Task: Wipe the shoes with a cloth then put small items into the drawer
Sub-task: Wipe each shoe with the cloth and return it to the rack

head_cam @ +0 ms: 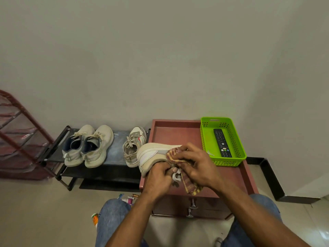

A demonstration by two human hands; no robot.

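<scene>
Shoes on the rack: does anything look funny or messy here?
One shoe sits alone on the black rack; its partner is being wiped. Small items lie scattered on the floor by the person's knee.

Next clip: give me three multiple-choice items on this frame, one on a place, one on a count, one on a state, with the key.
1. Where is the remote?
A. green basket
B. shoe rack
C. floor

2. How many shoes stand on the rack?
A. one
B. three
C. five

3. What does the right hand hold?
A. nothing
B. the remote
C. the cloth

Key: 1 A, the remote lies in the green basket. 2 B, a pair and a single shoe on the rack. 3 C, the right hand presses the cloth on the held shoe, gripped by the left hand.
</scene>
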